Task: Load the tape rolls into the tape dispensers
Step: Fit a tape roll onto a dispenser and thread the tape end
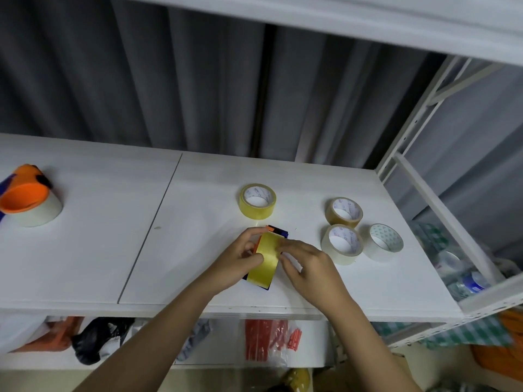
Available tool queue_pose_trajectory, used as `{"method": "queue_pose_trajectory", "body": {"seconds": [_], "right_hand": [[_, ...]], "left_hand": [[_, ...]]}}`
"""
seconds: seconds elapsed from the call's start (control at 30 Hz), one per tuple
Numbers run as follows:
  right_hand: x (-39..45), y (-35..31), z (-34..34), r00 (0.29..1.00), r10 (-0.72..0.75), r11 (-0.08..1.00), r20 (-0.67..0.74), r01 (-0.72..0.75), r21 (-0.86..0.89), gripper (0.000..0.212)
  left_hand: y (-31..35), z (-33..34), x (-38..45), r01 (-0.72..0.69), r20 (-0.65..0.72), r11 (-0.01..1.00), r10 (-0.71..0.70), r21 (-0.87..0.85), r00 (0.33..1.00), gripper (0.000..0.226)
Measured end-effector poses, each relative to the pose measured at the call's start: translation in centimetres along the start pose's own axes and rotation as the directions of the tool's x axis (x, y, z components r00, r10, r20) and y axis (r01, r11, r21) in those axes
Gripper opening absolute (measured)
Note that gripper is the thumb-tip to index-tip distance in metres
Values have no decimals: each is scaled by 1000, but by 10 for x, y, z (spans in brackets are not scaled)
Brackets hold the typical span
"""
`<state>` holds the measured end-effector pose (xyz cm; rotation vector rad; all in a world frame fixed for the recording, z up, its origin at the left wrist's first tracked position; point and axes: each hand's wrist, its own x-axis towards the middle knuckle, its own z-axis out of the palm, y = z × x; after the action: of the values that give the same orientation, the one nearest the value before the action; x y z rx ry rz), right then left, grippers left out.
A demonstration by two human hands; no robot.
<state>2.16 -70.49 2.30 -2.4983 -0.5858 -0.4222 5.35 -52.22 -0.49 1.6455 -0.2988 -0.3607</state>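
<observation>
- White surface (198, 193), head view looking down on both hands at centre.
- Yellow tape roll (266, 257) sits in a dark blue and orange dispenser (278, 231) that lies on the surface; roll's wide face is up.
- Left hand (240, 257) curled around the roll's left side, thumb on the tape, fingers closed over the dispenser edge.
- Right hand (307, 267) on the roll's right side, fingers bent and pressing at the tape edge; exact pinch hidden by the fingers.
- 4 loose rolls on the surface: yellow roll (257, 201) just behind the hands; brown roll (343, 213), clear roll (342, 244) and white roll (385, 242) clustered to the right, brown and clear touching.
- Far left: orange dispenser (24, 193) already carrying a pale roll (39, 215), well apart from the hands.
- Grey curtain (169, 80) behind; lower shelf (226, 363) holds bags.
</observation>
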Motion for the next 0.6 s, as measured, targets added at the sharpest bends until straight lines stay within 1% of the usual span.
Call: {"method": "queue_pose_trajectory", "body": {"seconds": [0.07, 0.17, 0.27, 0.3, 0.37, 0.4, 0.43, 0.5, 0.6], "right_hand": [[1, -3, 2, 999, -21, 999, -25, 20, -39, 11], [6, -7, 6, 999, -12, 996, -30, 9, -89, 8], [11, -5, 7, 998, 48, 998, -30, -49, -51, 11], [12, -4, 6, 997, 73, 997, -21, -74, -22, 13], [13, -2, 2, 995, 105, 994, 3, -105, 35, 26], [13, -2, 0, 994, 106, 992, 21, -107, 61, 32], [12, -2, -1, 995, 96, 992, 41, -99, 79, 33], [8, -4, -2, 996, 58, 996, 72, -63, 59, 23], [6, -10, 4, 999, 34, 996, 18, -32, -84, 13]], "left_hand": [[0, 1, 0, 6, -15, 1000, -6, 9, 1000, 52], [0, 2, -2, -1, -25, 1000, 2, 25, 1000, 53], [0, 2, -1, -9, -27, 999, 10, 48, 1000, 54], [0, 2, -1, -7, -32, 999, 9, 54, 999, 54], [-1, 2, 0, -5, -43, 998, 7, 60, 999, 54], [-1, 2, 0, -2, -45, 998, 5, 59, 999, 54], [-1, 2, -1, -1, -47, 998, 4, 59, 999, 54], [0, 2, -1, -4, -44, 998, 7, 60, 999, 53], [1, 2, -1, -3, -33, 998, 6, 65, 999, 55]]}}
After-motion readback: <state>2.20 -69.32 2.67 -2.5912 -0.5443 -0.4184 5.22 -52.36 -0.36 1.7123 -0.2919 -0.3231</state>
